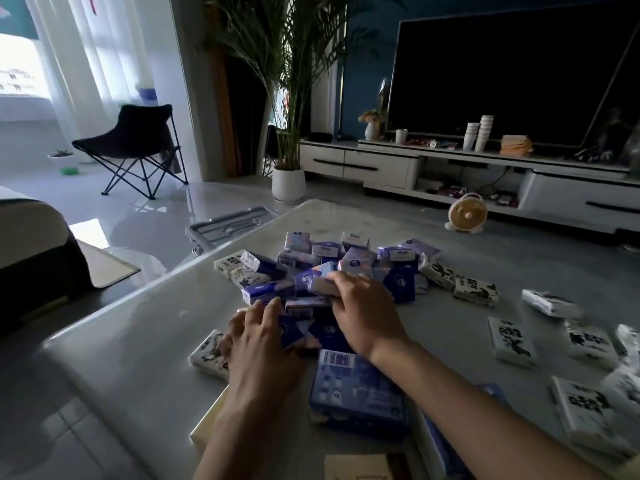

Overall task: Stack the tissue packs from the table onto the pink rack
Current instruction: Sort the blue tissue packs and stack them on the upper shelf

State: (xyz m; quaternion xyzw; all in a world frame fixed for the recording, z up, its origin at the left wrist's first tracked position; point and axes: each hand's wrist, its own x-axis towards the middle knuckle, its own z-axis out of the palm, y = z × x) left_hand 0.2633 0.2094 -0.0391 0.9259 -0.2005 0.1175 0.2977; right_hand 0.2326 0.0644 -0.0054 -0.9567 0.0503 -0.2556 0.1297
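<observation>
Where the glossy grey table (138, 341) meets its near edge, a large blue wrapped multipack (356, 389) lies flat. Just beyond, the left hand (263, 344) rests with relaxed, spread fingers on the heap of small blue and white tissue packs (346, 261) at the table's centre. The right hand (367, 310) curls its fingers round 1 blue-and-white pack (320, 287) atop that heap. White-and-black packs (512, 341) lie scattered toward the right edge.

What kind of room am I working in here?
Most likely a home living room: a large television above a low white media cabinet, a potted palm, and a folding chair by the curtained window.
</observation>
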